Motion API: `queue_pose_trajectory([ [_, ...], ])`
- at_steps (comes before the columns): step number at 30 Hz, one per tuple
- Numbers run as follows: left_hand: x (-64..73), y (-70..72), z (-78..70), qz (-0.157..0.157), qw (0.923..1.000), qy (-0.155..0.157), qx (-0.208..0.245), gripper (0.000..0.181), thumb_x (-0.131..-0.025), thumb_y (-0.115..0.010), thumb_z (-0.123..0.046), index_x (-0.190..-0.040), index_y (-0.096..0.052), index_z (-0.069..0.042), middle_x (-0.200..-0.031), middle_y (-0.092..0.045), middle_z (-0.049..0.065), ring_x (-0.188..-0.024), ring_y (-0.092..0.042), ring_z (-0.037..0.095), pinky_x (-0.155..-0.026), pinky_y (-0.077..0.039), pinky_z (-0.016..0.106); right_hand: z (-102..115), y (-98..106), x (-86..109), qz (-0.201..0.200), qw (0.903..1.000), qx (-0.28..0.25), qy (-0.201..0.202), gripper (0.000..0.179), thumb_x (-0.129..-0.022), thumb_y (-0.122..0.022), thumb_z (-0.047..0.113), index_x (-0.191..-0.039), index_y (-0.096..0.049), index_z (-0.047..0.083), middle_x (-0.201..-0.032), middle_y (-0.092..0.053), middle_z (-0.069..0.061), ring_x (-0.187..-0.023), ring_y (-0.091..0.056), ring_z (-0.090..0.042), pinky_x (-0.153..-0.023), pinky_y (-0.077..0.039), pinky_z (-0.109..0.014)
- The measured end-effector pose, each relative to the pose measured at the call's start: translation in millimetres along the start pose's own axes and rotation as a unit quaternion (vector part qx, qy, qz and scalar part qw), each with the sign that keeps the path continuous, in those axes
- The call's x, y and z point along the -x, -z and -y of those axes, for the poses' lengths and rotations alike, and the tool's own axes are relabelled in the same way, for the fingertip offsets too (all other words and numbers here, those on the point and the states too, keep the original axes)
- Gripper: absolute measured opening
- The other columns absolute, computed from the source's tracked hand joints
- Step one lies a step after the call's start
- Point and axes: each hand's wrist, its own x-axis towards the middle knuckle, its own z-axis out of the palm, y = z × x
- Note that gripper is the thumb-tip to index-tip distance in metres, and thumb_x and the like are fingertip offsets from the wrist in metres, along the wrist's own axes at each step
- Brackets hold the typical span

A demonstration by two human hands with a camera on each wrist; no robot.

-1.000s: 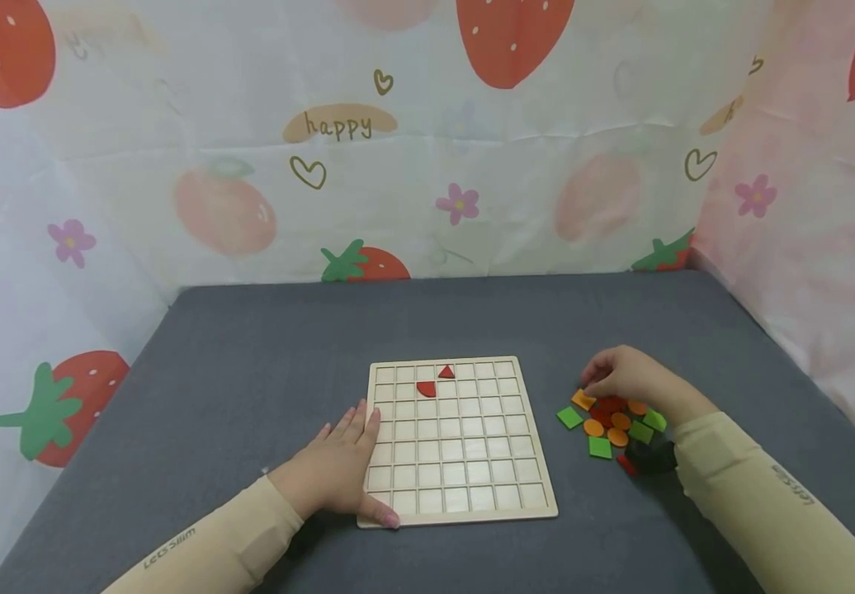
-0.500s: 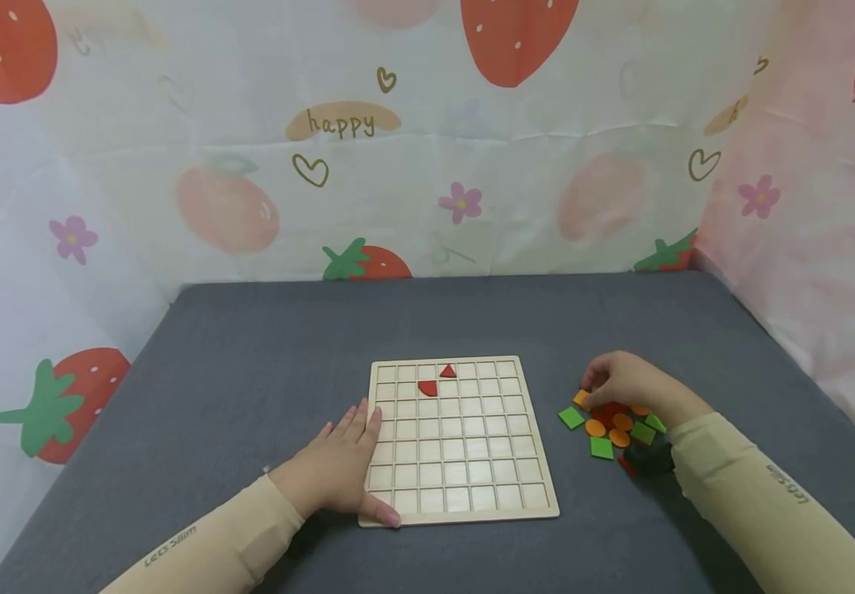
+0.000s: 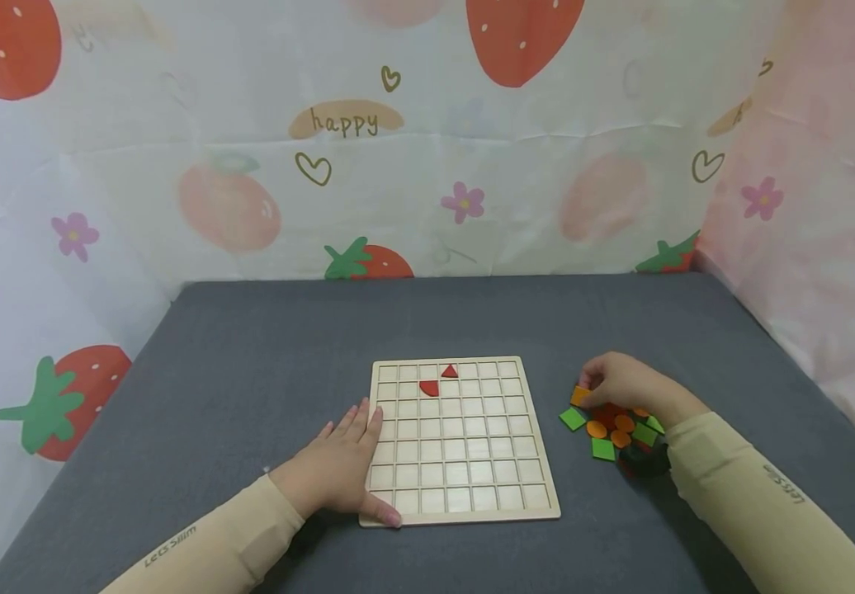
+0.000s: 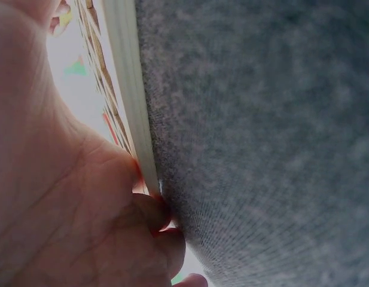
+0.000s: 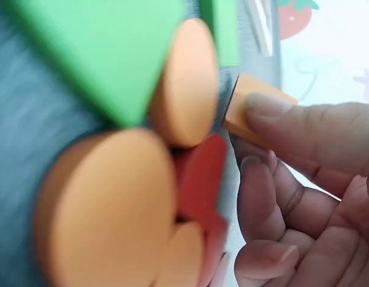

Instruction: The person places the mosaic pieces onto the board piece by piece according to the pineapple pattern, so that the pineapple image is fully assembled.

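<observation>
Evidently the small orange square tile (image 3: 579,397) is light and stiff, thin painted wood by the look of it, so a gentle pinch should do. Its flat faces may be a little slick; the best hold is thumb on one face, fingertip on the other, near an edge, leaving the opposite edge free. That is roughly how the right hand (image 3: 631,384) has it: thumb and forefinger pinch the tile, the remaining fingers curled loosely below. The tile sits at the far left of the loose pieces, near a green tile (image 3: 572,419) (whether it is wholly off the cloth, I cannot tell).

The left hand (image 3: 334,466) lies spread along the left edge of the gridded board (image 3: 455,450), thumb on the near corner, holding no loose piece.

Compared with a second ago, when the orange tile lay flat under the fingertips, it is now gripped and tipped up. The left hand, red triangle (image 3: 450,372) and red quarter-circle (image 3: 430,388) keep their places on the board.
</observation>
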Motion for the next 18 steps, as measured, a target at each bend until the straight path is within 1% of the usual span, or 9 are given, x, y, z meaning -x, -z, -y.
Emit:
queue_pose_trajectory([
  [2,0.4,0.4,-0.5,0.000,1.0000,0.000,0.000,0.139,-0.045,-0.056,-0.086,-0.146,-0.011,-0.001,-0.151,-0.005,0.022,-0.138,-0.009,0.035,-0.105,-0.019,0.053,2.0,1.6,-2.1,-0.007,0.9999,-0.011,0.002,0.014,-0.081,-0.067,0.013,-0.076,-0.056,0.007,-0.068,-0.051,-0.002,-0.054,-0.041,-0.016,-0.051,-0.035,-0.029],
  [4,0.7,1.0,-1.2,0.000,1.0000,0.000,0.002,0.139,-0.046,-0.056,-0.086,-0.146,-0.011,-0.001,-0.151,-0.005,0.022,-0.138,-0.010,0.035,-0.105,-0.019,0.053,6.4,3.3,-4.7,-0.019,0.9996,-0.021,0.004,0.016,-0.082,-0.066,0.014,-0.076,-0.054,0.006,-0.069,-0.054,-0.003,-0.054,-0.045,-0.017,-0.048,-0.033,-0.029],
  [6,1.2,2.0,-1.8,0.000,1.0000,-0.001,0.005,0.138,-0.046,-0.057,-0.086,-0.146,-0.012,-0.001,-0.151,-0.005,0.022,-0.138,-0.010,0.035,-0.105,-0.019,0.053,12.9,4.2,-7.1,-0.023,0.9990,-0.038,0.011,0.016,-0.083,-0.065,0.013,-0.077,-0.052,0.006,-0.071,-0.058,-0.005,-0.058,-0.050,-0.020,-0.048,-0.034,-0.029],
  [9,1.4,3.0,-2.6,-0.001,1.0000,-0.003,0.007,0.138,-0.046,-0.057,-0.085,-0.146,-0.012,0.000,-0.150,-0.005,0.022,-0.138,-0.010,0.035,-0.105,-0.019,0.053,23.8,2.5,-11.3,-0.024,0.9977,-0.060,0.019,0.016,-0.084,-0.065,0.014,-0.079,-0.053,0.005,-0.072,-0.059,-0.008,-0.064,-0.053,-0.022,-0.053,-0.037,-0.030],
  [13,1.7,3.3,-2.8,-0.001,0.9999,-0.005,0.009,0.138,-0.047,-0.057,-0.085,-0.146,-0.012,0.000,-0.151,-0.005,0.022,-0.138,-0.010,0.035,-0.105,-0.019,0.054,38.1,-4.5,-17.7,-0.028,0.9962,-0.079,0.021,0.014,-0.082,-0.068,0.017,-0.083,-0.060,0.005,-0.074,-0.059,-0.006,-0.066,-0.050,-0.022,-0.060,-0.041,-0.032],
  [15,1.9,2.9,-2.7,0.000,1.0000,-0.005,0.007,0.138,-0.047,-0.057,-0.085,-0.146,-0.012,0.000,-0.151,-0.005,0.022,-0.138,-0.010,0.035,-0.105,-0.019,0.054,45.2,-8.8,-21.6,-0.030,0.9955,-0.088,0.021,0.013,-0.082,-0.069,0.018,-0.086,-0.063,0.007,-0.078,-0.060,-0.005,-0.070,-0.052,-0.022,-0.062,-0.043,-0.033],
  [18,2.2,2.5,-2.2,0.000,1.0000,-0.003,0.004,0.138,-0.047,-0.057,-0.085,-0.146,-0.012,-0.001,-0.151,-0.005,0.021,-0.138,-0.010,0.035,-0.105,-0.019,0.054,56.6,-15.2,-29.2,-0.033,0.9945,-0.097,0.025,0.012,-0.082,-0.069,0.017,-0.089,-0.065,0.008,-0.081,-0.061,-0.005,-0.068,-0.050,-0.021,-0.060,-0.042,-0.032],
])
